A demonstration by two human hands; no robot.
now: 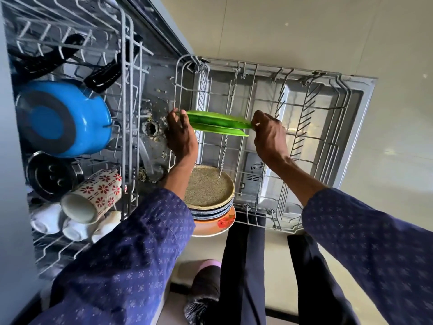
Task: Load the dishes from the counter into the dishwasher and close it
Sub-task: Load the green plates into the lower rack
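Green plates over the lower rack

My left hand (179,134) and right hand (269,134) hold two green plates (218,124) on edge by opposite rims above the pulled-out lower rack (304,109); a stack of plates (209,198) stands at its near-left corner, a blue pot (63,118) in the upper rack (126,66).

No readable text, brand, number or sign anywhere; mug (93,195) shows only red flower pattern, orange bowl (214,225) only red motif.

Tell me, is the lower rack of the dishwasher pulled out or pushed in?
Pulled out. The lower rack sits over the open door, and both hands hold green plates edge-up above it.
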